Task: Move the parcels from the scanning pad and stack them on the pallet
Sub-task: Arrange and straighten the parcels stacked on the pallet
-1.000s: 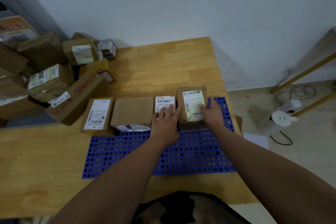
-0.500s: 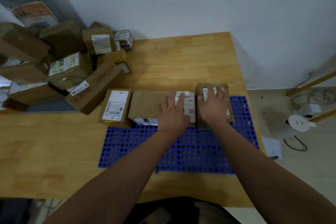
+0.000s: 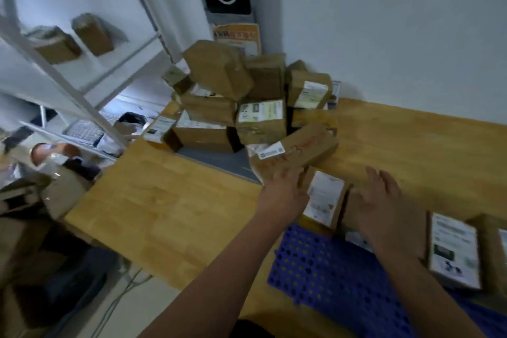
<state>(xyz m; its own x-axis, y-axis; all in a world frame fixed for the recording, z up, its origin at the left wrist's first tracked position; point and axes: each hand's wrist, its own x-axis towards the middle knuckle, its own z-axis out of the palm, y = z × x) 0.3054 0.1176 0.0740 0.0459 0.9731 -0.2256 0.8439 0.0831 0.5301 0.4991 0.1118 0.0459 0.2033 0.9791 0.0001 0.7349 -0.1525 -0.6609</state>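
The long parcel (image 3: 299, 148), brown with red scrawl and a white label, slants off the pile (image 3: 236, 107) on the grey pad (image 3: 219, 159), near the blue pallet (image 3: 329, 269). The left hand (image 3: 282, 192) lays straight fingers on its near end, gripping nothing. The right hand (image 3: 384, 206) is spread wide and empty above the pallet's row.

A blue perforated pallet (image 3: 329, 277) lies flat at five o'clock. Along its far edge runs a row of brown cardboard parcels, lying flat side by side: one with a white label (image 3: 325, 199) at the left end, another white-labelled one (image 3: 452, 250) at three o'clock, and a last one (image 3: 491, 250) cut off by the frame. At eleven o'clock of the pallet a grey scanning pad (image 3: 219, 163) carries a jumbled heap of taped brown parcels (image 3: 260, 121). A long box with red scrawl (image 3: 299, 149) leans off the heap, towards the row.
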